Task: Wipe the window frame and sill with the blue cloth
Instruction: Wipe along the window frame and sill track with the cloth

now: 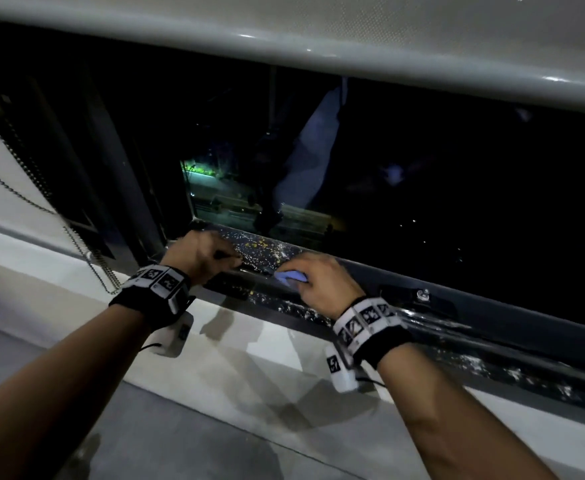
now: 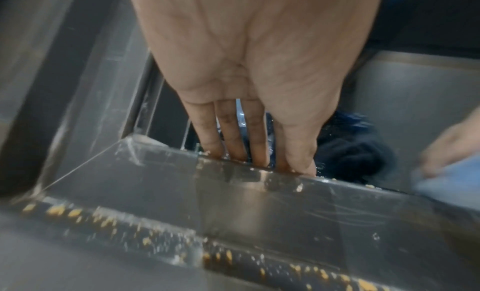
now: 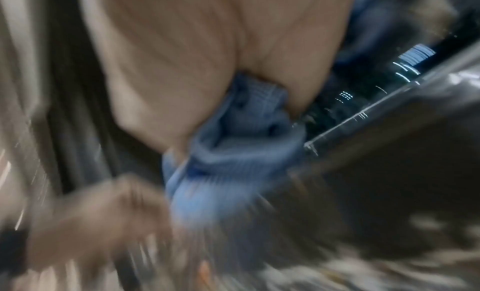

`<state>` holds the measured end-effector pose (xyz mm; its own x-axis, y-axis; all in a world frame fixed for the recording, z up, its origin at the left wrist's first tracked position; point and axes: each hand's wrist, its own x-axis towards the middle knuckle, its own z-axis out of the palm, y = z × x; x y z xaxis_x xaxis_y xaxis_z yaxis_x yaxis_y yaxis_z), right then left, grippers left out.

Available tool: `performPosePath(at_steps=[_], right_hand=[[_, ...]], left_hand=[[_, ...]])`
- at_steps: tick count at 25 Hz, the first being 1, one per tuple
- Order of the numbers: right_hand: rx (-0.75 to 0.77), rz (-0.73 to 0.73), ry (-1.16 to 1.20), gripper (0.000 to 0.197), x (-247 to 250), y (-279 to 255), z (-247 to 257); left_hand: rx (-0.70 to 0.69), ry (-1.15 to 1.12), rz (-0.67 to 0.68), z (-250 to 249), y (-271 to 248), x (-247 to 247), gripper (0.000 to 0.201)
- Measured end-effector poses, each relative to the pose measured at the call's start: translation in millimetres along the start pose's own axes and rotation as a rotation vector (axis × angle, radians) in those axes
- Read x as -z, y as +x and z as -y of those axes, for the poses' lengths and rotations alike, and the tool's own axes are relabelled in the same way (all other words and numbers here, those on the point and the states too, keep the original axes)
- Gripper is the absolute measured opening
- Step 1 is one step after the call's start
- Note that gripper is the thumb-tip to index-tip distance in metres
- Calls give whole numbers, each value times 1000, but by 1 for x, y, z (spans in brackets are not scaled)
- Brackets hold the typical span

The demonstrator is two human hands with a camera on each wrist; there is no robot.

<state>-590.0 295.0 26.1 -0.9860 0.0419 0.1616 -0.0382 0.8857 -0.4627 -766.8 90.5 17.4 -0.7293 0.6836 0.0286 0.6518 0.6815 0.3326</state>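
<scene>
The dark window frame (image 1: 485,308) has a bottom rail speckled with white and yellow crumbs (image 1: 259,244). My right hand (image 1: 313,277) grips the bunched blue cloth (image 1: 291,276) and holds it against the top of that rail. The right wrist view is blurred; there the blue cloth (image 3: 233,151) bulges out from under the palm. My left hand (image 1: 223,258) rests on the rail just left of the cloth. In the left wrist view its fingers (image 2: 257,151) are straight, with their tips on the frame's ledge (image 2: 259,203). Below runs the pale sill (image 1: 249,368).
A grey roller blind (image 1: 318,29) hangs across the top and its bead chain (image 1: 24,199) dangles at the left. A latch with a screw (image 1: 422,295) sits on the rail right of my right hand. Crumbs line the lower track (image 2: 103,221). The glass is dark.
</scene>
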Motion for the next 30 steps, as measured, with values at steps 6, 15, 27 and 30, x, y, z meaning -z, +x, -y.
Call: performPosePath(at_steps=[6, 15, 27, 30], right_hand=[[-358, -289, -55, 21, 28, -15, -27], [-185, -455, 91, 21, -21, -30, 15], [-214, -276, 6, 30, -27, -7, 47], [-519, -487, -269, 30, -3, -4, 8]], left_hand=[[-55, 80, 23, 7, 0, 3, 22], [-132, 59, 43, 24, 5, -6, 29], [-212, 65, 36, 27, 4, -3, 23], [-197, 51, 24, 28, 3, -6, 26]])
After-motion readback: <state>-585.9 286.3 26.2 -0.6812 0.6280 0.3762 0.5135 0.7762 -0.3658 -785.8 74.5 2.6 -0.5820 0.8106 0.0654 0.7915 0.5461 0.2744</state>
